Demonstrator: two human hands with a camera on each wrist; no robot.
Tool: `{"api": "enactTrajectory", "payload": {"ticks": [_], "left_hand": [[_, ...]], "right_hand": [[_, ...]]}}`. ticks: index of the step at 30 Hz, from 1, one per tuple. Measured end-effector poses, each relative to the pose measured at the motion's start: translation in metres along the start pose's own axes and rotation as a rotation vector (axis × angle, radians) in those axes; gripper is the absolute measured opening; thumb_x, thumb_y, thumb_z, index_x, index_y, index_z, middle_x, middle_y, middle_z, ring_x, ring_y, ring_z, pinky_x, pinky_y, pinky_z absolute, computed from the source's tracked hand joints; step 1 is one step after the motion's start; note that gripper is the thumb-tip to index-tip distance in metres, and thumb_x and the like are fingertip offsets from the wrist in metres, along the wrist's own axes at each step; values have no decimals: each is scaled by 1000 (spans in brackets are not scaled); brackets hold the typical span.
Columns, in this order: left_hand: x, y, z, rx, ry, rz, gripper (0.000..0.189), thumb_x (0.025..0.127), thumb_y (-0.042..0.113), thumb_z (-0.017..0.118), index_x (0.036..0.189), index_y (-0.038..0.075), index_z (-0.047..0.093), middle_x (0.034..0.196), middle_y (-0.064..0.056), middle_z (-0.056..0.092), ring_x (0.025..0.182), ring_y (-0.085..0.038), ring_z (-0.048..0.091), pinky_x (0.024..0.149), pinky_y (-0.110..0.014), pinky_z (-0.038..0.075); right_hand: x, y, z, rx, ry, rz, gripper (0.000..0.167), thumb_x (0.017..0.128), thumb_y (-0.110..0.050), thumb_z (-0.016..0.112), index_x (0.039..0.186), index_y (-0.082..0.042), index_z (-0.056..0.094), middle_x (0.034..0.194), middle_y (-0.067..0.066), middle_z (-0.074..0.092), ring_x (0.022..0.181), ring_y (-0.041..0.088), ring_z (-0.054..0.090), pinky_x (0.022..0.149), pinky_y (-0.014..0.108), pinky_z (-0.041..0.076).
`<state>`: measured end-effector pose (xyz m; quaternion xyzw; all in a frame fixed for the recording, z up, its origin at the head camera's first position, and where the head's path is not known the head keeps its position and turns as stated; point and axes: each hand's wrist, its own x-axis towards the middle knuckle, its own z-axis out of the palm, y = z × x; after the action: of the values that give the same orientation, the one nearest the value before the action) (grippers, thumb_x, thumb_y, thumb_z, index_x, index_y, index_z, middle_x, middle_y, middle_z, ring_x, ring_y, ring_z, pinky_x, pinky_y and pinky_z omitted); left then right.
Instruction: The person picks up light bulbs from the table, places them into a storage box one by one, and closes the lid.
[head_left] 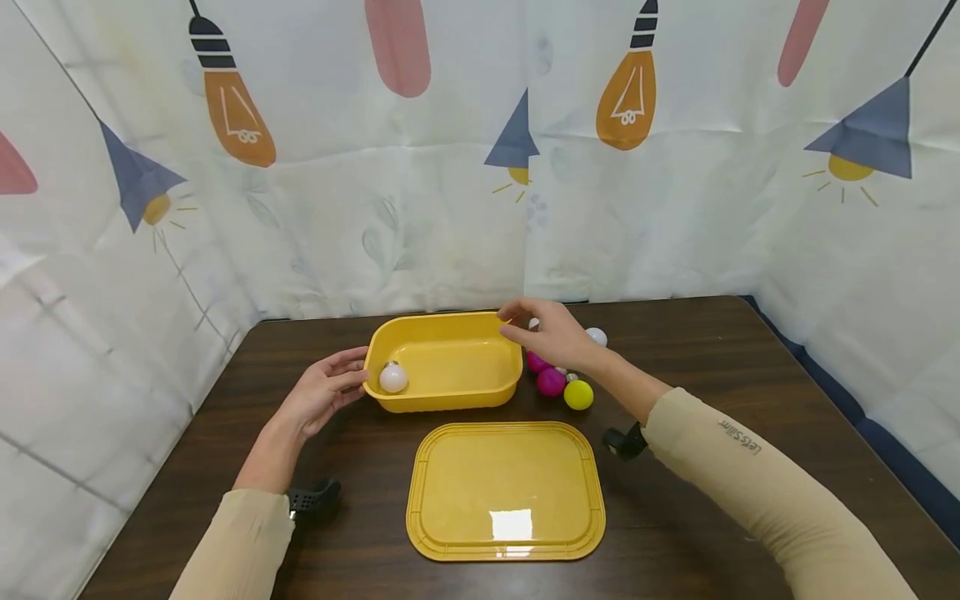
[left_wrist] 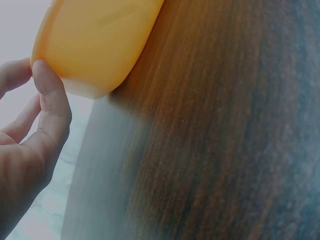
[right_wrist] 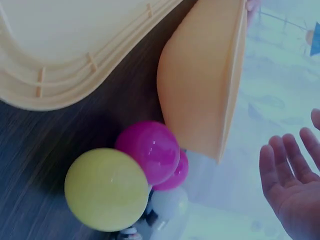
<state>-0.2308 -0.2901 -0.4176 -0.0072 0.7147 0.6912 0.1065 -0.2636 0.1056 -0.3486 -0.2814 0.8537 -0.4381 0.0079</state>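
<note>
My left hand (head_left: 321, 395) is at the left end of a shallow yellow plastic container (head_left: 447, 402), and its thumb and fingers pinch the rim, as the left wrist view also shows. Inside the container, near that end, lies a white bauble (head_left: 393, 377). Over the container's right end hangs my right hand (head_left: 553, 333), palm down with relaxed fingers and nothing in its grasp. In the right wrist view its fingers are apart. Beneath and beside that hand lie a yellow bauble (right_wrist: 106, 190), magenta baubles (right_wrist: 149, 150) and white baubles (head_left: 597, 337), some with silver caps.
Nearer to me, a flat yellow lid (head_left: 506, 492) lies on the dark wooden table (head_left: 360, 492). A printed white curtain (head_left: 450, 208) stands behind the table and along its sides. Dark straps with small devices (head_left: 313, 497) are on both wrists.
</note>
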Motion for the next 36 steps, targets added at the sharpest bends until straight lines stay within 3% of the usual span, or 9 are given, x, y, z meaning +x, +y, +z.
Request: {"api": "enactTrajectory", "payload": {"ticks": [6, 17, 27, 36], "left_hand": [[1, -1, -1, 2, -3, 7, 62, 103, 9, 64, 157, -1, 34, 127, -11, 60, 102, -14, 67, 91, -29, 57], [2, -2, 0, -1, -3, 10, 61, 103, 10, 65, 156, -1, 36, 128, -14, 59, 102, -14, 67, 91, -29, 56], [2, -2, 0, -15, 9, -4, 61, 103, 9, 65, 156, 0, 36, 127, -12, 59, 101, -14, 67, 93, -30, 56], [2, -3, -1, -18, 8, 1, 62, 103, 11, 66, 156, 0, 36, 128, -12, 59, 102, -15, 67, 90, -28, 57]], "right_hand": [[-6, 9, -10, 5, 23, 35, 24, 104, -26, 65, 123, -11, 67, 115, 1, 68, 108, 19, 62, 93, 42, 54], [-23, 28, -24, 6, 66, 81, 28, 104, -28, 65, 126, -11, 66, 124, 6, 67, 113, 25, 61, 100, 50, 50], [-36, 48, -33, -30, 79, 116, 29, 104, -28, 64, 125, -8, 66, 119, 6, 68, 107, 29, 62, 86, 45, 55], [-49, 62, -42, 2, 68, 160, 31, 105, -25, 63, 128, -3, 65, 121, 12, 67, 104, 33, 64, 88, 48, 56]]}}
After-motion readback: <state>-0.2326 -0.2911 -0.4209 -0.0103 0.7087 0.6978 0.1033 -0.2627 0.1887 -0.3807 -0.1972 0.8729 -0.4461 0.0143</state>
